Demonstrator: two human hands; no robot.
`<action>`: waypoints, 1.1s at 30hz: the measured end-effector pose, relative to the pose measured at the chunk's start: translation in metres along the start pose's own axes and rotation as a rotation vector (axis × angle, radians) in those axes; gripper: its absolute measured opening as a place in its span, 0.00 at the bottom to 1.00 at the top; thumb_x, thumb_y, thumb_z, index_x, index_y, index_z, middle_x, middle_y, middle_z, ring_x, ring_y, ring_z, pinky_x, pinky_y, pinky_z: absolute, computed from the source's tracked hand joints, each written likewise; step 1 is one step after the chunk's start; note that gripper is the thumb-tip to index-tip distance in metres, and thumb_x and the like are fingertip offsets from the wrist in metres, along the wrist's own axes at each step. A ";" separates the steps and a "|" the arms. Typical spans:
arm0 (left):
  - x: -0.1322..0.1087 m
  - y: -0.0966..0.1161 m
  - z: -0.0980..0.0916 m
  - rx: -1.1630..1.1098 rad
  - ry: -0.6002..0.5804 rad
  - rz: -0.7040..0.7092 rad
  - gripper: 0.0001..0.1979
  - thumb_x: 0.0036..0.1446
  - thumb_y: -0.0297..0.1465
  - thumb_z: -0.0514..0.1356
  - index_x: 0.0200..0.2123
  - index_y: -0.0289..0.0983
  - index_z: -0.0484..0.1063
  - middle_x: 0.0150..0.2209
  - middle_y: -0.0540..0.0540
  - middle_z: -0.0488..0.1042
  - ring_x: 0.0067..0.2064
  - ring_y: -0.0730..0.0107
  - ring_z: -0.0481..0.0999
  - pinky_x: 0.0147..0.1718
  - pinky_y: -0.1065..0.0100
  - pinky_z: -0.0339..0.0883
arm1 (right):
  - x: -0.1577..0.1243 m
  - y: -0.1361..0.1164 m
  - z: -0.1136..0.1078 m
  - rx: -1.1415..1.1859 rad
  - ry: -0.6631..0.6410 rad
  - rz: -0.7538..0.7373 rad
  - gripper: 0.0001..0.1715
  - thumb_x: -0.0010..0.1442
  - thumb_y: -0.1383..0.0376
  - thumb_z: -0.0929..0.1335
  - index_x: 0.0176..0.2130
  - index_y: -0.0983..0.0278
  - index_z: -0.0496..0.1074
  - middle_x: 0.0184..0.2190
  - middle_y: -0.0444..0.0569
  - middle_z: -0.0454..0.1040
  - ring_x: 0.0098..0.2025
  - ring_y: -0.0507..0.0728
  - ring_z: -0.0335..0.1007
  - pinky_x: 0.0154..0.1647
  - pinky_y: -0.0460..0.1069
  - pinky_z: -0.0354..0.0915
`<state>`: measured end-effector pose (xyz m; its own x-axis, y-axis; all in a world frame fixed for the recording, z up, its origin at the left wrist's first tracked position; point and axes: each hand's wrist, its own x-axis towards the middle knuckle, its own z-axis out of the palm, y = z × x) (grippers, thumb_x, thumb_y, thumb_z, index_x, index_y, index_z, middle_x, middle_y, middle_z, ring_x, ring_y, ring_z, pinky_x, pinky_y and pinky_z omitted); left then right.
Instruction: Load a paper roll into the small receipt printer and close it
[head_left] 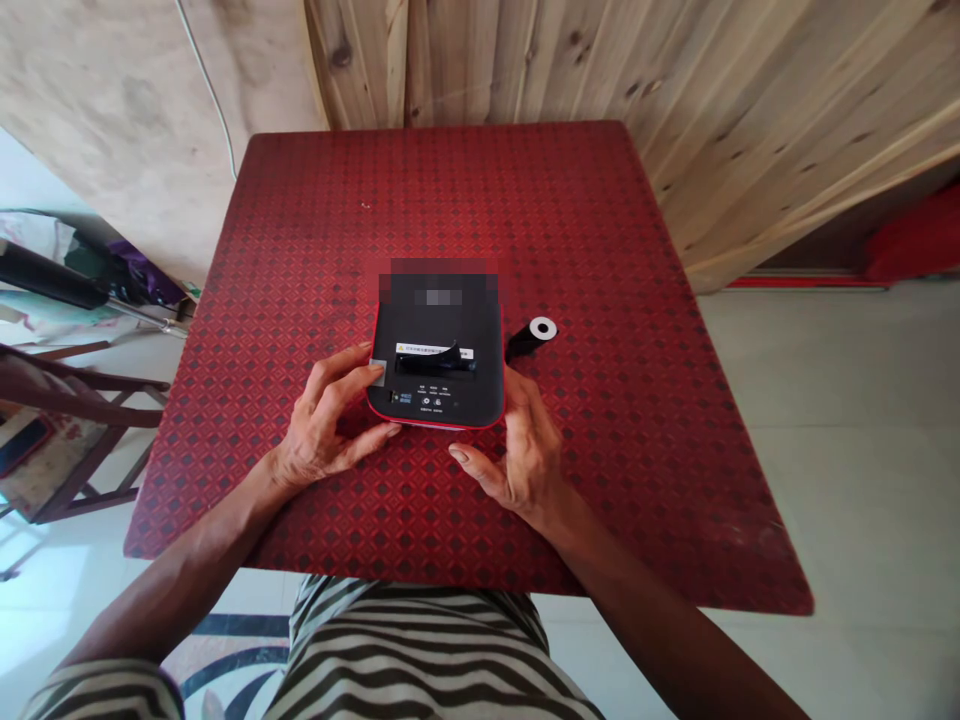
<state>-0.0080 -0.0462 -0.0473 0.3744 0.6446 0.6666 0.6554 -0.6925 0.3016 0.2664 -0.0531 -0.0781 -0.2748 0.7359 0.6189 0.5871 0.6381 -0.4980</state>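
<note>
- Left hand (330, 420) spread on the printer (439, 350), right hand (517, 450) loosely open beside it (neither grips).
- A sideways shove might send the roll (534, 335) off the table (600, 250).

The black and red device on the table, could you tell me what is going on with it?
A person has both hands on the device on the red table. The left hand lays fingers on its left front corner; the right hand touches its right side. A black roll lies beside it, untouched.
</note>
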 end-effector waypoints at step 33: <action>0.015 -0.002 -0.006 -0.162 -0.035 -0.090 0.27 0.59 0.43 0.74 0.56 0.41 0.72 0.56 0.38 0.78 0.55 0.58 0.82 0.50 0.57 0.82 | -0.002 0.000 -0.002 0.055 0.009 0.031 0.46 0.73 0.43 0.63 0.78 0.60 0.52 0.65 0.65 0.72 0.62 0.72 0.75 0.55 0.70 0.78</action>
<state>-0.0075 -0.0366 -0.0337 0.3432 0.7153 0.6087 0.5744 -0.6726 0.4665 0.2690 -0.0549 -0.0780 -0.2502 0.7538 0.6076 0.5529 0.6264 -0.5496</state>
